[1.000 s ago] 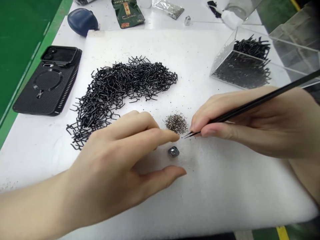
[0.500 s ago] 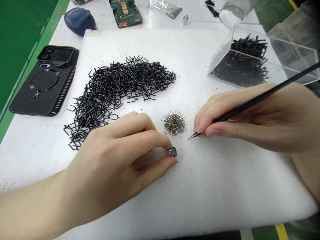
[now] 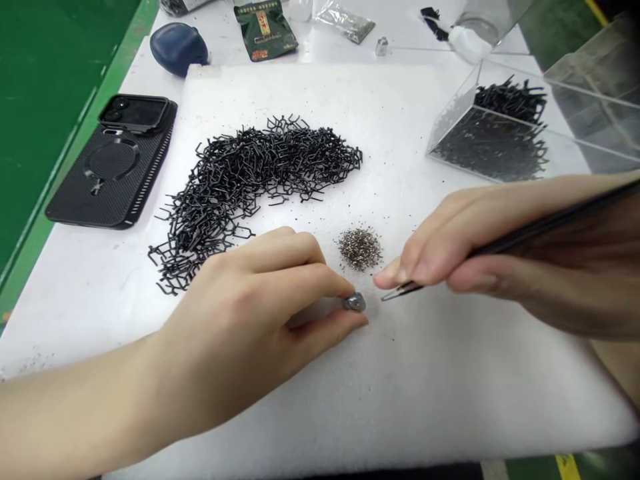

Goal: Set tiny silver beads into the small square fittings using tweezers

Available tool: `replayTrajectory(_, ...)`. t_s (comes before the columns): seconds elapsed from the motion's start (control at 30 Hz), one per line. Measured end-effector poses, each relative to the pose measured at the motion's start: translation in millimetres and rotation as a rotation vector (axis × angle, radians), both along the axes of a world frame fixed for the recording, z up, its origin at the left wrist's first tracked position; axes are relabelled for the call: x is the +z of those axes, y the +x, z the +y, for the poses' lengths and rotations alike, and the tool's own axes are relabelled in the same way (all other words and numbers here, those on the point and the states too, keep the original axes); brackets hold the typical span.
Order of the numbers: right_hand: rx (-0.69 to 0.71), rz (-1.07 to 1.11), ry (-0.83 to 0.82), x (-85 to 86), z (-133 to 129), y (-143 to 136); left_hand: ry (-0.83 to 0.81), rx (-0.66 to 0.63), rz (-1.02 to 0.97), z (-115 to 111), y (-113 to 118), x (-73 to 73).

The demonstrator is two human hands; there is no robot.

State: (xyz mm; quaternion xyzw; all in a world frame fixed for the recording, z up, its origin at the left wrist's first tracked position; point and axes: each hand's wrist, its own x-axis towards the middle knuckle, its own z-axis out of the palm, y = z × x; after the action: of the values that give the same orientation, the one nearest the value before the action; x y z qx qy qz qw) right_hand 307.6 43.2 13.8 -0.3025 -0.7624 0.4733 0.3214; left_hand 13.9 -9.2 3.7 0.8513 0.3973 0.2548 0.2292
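Between the thumb and forefinger of my left hand [image 3: 270, 313] is a small grey metal block [image 3: 355, 303], pinched just above the white foam sheet [image 3: 430, 400]. My right hand [image 3: 505, 253] grips black tweezers [image 3: 530, 230] like a pen. Their thin tips point left, a short way from the block and apart from it. Whether the tips hold a tiny part is too small to tell. Just behind the block lies a small heap of tiny shiny brown-grey pieces [image 3: 360, 249]. Beyond my left hand spreads a curved pile of bent black wire-like pieces [image 3: 260, 163].
A clear box [image 3: 453, 133] of black pieces stands at the back right. A black phone [image 3: 113, 160] lies at the left. Along the back are a blue rounded object [image 3: 179, 49], a green packet [image 3: 265, 30], a clear bag [image 3: 345, 21] and another small metal block [image 3: 382, 46].
The whole view has shifted, so things on the table appear slightly further right. My right hand has turned, and the tweezer tips now sit lower and closer to level with the block. Left grip unchanged.
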Motion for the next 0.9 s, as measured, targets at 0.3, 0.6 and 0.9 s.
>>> replayTrajectory(0.3, 0.127, -0.033, -0.037, -3.7, 3, -11, 0.024, 0.039, 0.048, 7, 17, 6.6)
replayTrajectory(0.6, 0.101, -0.016, -0.063, -8.9, -4, -7, 0.005, -0.001, -0.005, 0, 3, 2.8)
replayTrajectory(0.9, 0.117, -0.023, -0.066, -6.6, -2, -6, 0.004, -0.007, 0.001, -3, 1, 2.4)
